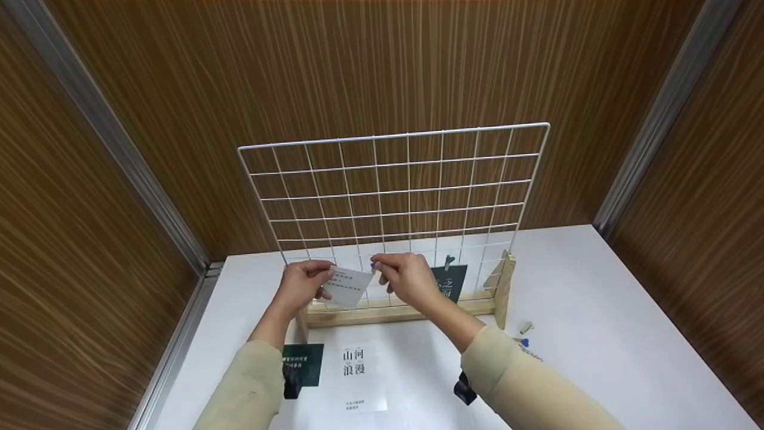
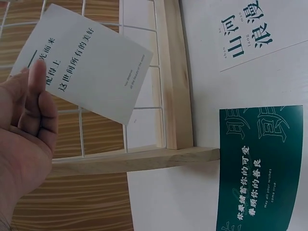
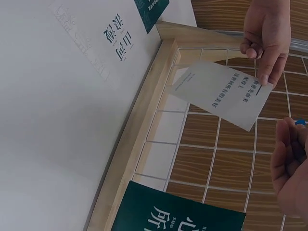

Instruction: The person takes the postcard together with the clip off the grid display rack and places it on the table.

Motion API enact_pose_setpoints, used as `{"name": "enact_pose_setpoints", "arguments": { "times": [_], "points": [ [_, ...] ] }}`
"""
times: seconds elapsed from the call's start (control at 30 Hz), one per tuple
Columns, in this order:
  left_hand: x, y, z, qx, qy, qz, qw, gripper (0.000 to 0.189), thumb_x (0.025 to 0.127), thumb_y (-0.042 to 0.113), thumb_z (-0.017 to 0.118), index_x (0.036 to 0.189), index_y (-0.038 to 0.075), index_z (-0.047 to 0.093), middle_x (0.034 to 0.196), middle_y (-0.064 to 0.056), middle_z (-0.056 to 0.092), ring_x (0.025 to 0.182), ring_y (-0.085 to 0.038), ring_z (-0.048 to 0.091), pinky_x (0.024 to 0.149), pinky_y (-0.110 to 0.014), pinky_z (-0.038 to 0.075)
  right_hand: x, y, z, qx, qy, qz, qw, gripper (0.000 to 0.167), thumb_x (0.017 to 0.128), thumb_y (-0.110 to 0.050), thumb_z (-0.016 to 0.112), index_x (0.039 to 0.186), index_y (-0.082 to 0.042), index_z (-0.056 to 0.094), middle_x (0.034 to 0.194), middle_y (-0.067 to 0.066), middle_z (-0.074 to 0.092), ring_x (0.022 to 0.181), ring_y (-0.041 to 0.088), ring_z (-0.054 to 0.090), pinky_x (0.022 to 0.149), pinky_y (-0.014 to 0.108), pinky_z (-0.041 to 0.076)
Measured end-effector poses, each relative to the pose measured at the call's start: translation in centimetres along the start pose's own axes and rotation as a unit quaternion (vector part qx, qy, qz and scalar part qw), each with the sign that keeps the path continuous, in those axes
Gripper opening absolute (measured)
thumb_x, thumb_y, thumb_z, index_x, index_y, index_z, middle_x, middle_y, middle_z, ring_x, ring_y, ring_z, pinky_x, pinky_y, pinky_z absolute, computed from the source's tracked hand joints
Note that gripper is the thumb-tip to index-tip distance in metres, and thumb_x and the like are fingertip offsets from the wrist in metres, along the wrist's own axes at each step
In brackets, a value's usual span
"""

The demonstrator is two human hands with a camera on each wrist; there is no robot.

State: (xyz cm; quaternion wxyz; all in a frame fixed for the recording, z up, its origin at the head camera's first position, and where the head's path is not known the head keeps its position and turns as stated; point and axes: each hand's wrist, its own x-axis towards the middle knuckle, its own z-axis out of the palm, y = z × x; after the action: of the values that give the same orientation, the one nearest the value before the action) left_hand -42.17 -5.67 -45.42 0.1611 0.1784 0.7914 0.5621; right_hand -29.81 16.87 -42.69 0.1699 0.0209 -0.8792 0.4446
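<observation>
White paper makes the card point(image 1: 349, 288), held in front of the wire grid point(image 1: 374, 138) between your hands, its long axis slanting down toward the wooden bar point(image 1: 394, 313). Your left hand point(image 1: 303, 285) is the nearer, thumb and finger pinched at its upper left corner; your right hand point(image 1: 410, 277), just beyond the right edge and apart, curls its fingertips on a blue-topped clip point(image 1: 373, 266). The card looks thin and flat, with dark lines of print

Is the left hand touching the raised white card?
Touching. The right wrist view shows the left hand pinching the white card near one end, thumb overlapping its printed face.
</observation>
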Motion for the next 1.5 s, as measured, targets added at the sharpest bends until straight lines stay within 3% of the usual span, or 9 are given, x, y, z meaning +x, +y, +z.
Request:
{"name": "enact_pose_setpoints", "arguments": {
  "times": [0.13,0.3,0.47,0.77,0.9,1.03,1.2,1.5],
  "points": [
    [-0.1,0.4,0.0,0.0,-0.001,-0.001,1.0,0.023,0.105,0.01,0.068,0.127,0.008,0.077,0.119,-0.012,0.077,0.095,-0.04,0.076,0.074,-0.035,0.063,-0.4,0.8,-0.9,0.016,-0.002,0.023,0.9996,0.023,0.107,-0.005,0.063,0.124,-0.004,0.078,0.086,0.006,0.076,0.071,0.017,0.071,0.059,0.025,0.059],
    [-0.1,0.9,0.1,-0.005,0.004,0.004,1.0,0.021,0.104,0.009,0.07,0.124,0.009,0.078,0.118,-0.01,0.078,0.099,-0.041,0.074,0.071,-0.032,0.062,-0.9,1.8,-2.1,0.015,0.005,0.029,0.9995,0.024,0.107,-0.006,0.063,0.125,-0.005,0.078,0.086,0.007,0.077,0.068,0.017,0.071,0.057,0.026,0.059],
    [-0.5,1.3,0.1,-0.008,0.017,0.018,0.9997,0.019,0.103,0.01,0.072,0.119,0.013,0.079,0.115,-0.006,0.078,0.097,-0.032,0.074,0.064,-0.026,0.059,-1.3,2.6,-3.3,0.026,0.012,0.025,0.9993,0.022,0.107,-0.007,0.064,0.123,-0.004,0.079,0.081,0.004,0.075,0.066,0.021,0.071,0.058,0.033,0.061],
    [-1.6,1.8,0.3,-0.026,0.026,0.042,0.9984,0.02,0.102,0.009,0.073,0.121,0.009,0.078,0.11,-0.007,0.08,0.081,-0.026,0.073,0.06,-0.023,0.057,-2.3,3.6,-5.0,0.055,0.02,0.035,0.9977,0.023,0.108,-0.009,0.063,0.124,-0.004,0.078,0.083,0.006,0.074,0.071,0.031,0.07,0.06,0.028,0.06],
    [-2.2,1.7,0.4,-0.037,0.032,0.041,0.9979,0.02,0.102,0.009,0.073,0.121,0.007,0.078,0.109,-0.009,0.079,0.077,-0.023,0.07,0.059,-0.022,0.056,-2.8,4.1,-5.6,0.064,0.019,0.043,0.9969,0.023,0.108,-0.009,0.062,0.125,-0.003,0.077,0.085,0.011,0.073,0.071,0.026,0.069,0.062,0.031,0.062],
    [-2.8,1.7,0.4,-0.048,0.032,0.043,0.9974,0.021,0.101,0.009,0.074,0.121,0.007,0.077,0.11,-0.009,0.079,0.083,-0.024,0.071,0.06,-0.021,0.056,-3.3,4.4,-6.3,0.07,0.019,0.051,0.996,0.024,0.108,-0.009,0.062,0.126,-0.003,0.077,0.086,0.008,0.073,0.07,0.02,0.067,0.064,0.037,0.063],
    [-3.5,2.0,0.7,-0.05,0.035,0.043,0.9972,0.021,0.101,0.01,0.075,0.121,0.008,0.078,0.11,-0.007,0.079,0.087,-0.023,0.072,0.061,-0.022,0.057,-3.9,5.1,-7.2,0.071,0.026,0.048,0.996,0.026,0.108,-0.007,0.062,0.129,0.003,0.074,0.086,0.013,0.074,0.069,0.022,0.068,0.065,0.046,0.063],
    [-4.2,2.8,1.9,-0.065,0.036,0.042,0.9964,0.02,0.101,0.011,0.075,0.12,0.007,0.078,0.11,-0.01,0.079,0.085,-0.024,0.072,0.059,-0.02,0.054,-4.8,6.1,-9.4,0.075,0.048,0.056,0.9945,0.026,0.107,-0.005,0.063,0.129,0.003,0.074,0.088,0.014,0.074,0.074,0.027,0.07,0.063,0.036,0.062]
  ]
}}
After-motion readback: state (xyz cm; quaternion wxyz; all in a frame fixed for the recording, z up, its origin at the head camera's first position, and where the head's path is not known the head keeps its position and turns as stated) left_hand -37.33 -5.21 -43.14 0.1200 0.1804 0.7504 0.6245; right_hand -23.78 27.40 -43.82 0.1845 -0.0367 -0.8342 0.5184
